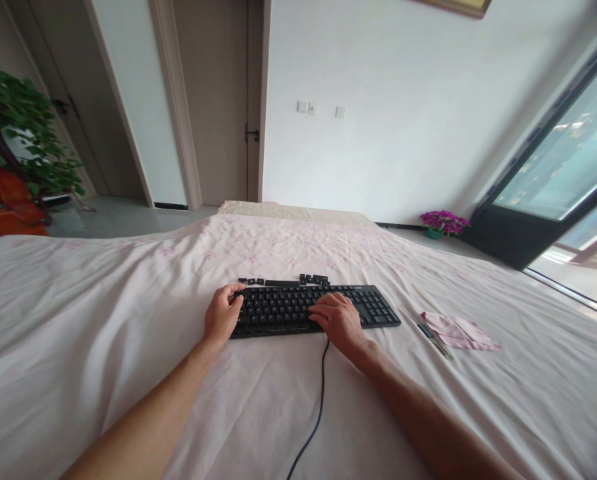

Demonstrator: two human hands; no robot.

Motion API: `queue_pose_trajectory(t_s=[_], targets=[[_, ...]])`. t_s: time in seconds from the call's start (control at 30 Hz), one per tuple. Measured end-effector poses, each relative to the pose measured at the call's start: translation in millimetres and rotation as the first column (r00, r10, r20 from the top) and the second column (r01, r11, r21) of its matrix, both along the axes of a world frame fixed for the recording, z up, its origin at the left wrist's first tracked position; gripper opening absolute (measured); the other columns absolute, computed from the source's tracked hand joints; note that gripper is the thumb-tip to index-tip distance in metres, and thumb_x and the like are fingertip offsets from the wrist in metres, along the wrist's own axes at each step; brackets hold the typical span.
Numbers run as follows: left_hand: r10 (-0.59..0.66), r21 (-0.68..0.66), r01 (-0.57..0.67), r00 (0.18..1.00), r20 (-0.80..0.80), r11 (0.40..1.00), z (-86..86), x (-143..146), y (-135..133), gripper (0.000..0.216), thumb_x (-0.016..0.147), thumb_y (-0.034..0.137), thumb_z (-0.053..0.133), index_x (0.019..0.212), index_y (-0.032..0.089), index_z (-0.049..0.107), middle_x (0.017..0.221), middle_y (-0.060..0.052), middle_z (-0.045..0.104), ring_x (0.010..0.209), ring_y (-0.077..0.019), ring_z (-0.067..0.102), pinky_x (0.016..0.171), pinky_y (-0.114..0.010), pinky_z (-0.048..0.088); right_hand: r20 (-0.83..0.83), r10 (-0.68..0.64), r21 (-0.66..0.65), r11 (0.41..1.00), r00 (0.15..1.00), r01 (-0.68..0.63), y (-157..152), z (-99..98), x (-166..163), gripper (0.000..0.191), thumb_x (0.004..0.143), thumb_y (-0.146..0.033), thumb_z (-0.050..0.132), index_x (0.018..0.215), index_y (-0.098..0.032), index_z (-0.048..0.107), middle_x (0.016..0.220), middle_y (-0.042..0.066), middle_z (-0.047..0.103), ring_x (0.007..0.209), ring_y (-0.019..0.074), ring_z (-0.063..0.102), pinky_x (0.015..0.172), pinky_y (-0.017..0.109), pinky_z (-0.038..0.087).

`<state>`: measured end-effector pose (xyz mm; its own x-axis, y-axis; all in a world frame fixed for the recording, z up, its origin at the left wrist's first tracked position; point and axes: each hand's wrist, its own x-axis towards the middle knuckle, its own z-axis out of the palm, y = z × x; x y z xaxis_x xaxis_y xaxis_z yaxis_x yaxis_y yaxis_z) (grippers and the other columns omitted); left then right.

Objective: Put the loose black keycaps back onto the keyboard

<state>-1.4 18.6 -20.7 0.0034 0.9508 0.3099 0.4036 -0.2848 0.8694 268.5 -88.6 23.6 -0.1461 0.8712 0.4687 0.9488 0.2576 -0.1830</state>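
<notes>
A black keyboard lies on a pale pink sheet, its cable running toward me. My left hand curls round the keyboard's left end, fingers bent over the edge. My right hand rests palm down on the keys right of centre, fingers together and slightly bent. Several loose black keycaps and a long bar-shaped key lie in a row just behind the keyboard.
A folded pink cloth and a thin dark tool lie to the right of the keyboard. Beyond the sheet are a purple flower pot, a large window, a door and a green plant.
</notes>
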Motion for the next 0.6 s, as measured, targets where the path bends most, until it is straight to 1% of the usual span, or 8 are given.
queue_pose_trajectory(t_s=[0.2,0.4,0.5,0.6], targets=[[0.013,0.006,-0.013,1.000,-0.029,1.000,0.6,1,-1,0.028,0.077,0.024,0.052,0.102,0.023,0.063,0.108,-0.004,0.064,0.098,-0.0190,0.060,0.092,-0.033,0.046,-0.002,0.040,-0.018,0.999,0.999,-0.040,1,-0.1,-1,0.013,0.083,-0.033,0.064,0.091,-0.029,0.073,0.091,0.001,0.065,0.086,0.0180,0.052,0.080,0.031,0.037],[0.012,-0.006,-0.012,1.000,-0.024,1.000,3.9,1,-2,0.027,0.077,0.024,0.052,0.101,0.023,0.064,0.107,-0.004,0.065,0.097,-0.0190,0.061,0.090,-0.032,0.047,0.035,0.061,-0.052,0.997,0.998,-0.059,0,6.5,-1,0.012,0.084,-0.031,0.063,0.090,-0.029,0.073,0.088,0.001,0.064,0.084,0.0167,0.052,0.078,0.030,0.036],[0.017,-0.011,-0.018,0.999,-0.029,1.000,5.3,1,-3,0.026,0.077,0.024,0.052,0.100,0.023,0.064,0.107,-0.003,0.065,0.097,-0.0188,0.061,0.090,-0.032,0.046,0.082,0.065,-0.051,0.997,0.994,-0.061,-1,10.5,-3,0.012,0.085,-0.032,0.061,0.089,-0.028,0.072,0.087,0.001,0.063,0.084,0.0164,0.052,0.076,0.030,0.035],[0.017,-0.009,-0.018,0.999,-0.042,1.000,4.8,2,-4,0.026,0.077,0.024,0.052,0.099,0.024,0.064,0.107,-0.003,0.065,0.097,-0.0188,0.061,0.091,-0.032,0.046,0.167,0.075,-0.057,0.996,0.983,-0.066,-3,14.2,-7,0.011,0.086,-0.030,0.060,0.086,-0.028,0.071,0.086,0.001,0.063,0.083,0.0165,0.051,0.074,0.031,0.032]])
